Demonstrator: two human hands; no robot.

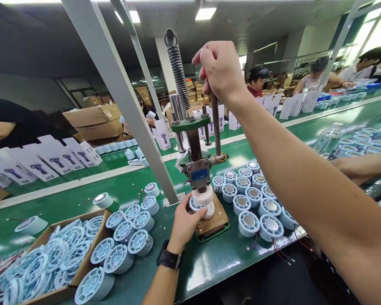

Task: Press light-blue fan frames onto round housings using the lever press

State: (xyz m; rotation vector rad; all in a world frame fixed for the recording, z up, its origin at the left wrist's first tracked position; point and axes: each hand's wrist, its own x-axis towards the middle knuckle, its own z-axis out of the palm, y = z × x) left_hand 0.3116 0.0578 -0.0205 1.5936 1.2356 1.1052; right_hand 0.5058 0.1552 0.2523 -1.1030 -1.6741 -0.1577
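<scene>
two hands share one press (199, 174): the left hand (184, 220) has its grip clamped round a blue housing (194, 205) on the wooden base (220, 217), seemingly steadying it beneath the white pad (202, 196); the right hand (224, 70) grips the lever (216, 127) up high, probably for leverage.

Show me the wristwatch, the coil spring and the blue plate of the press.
Wristwatch (169, 257): head view, its black band.
Coil spring (179, 70): head view, middle coils.
Blue plate (199, 175): head view, its centre.
</scene>
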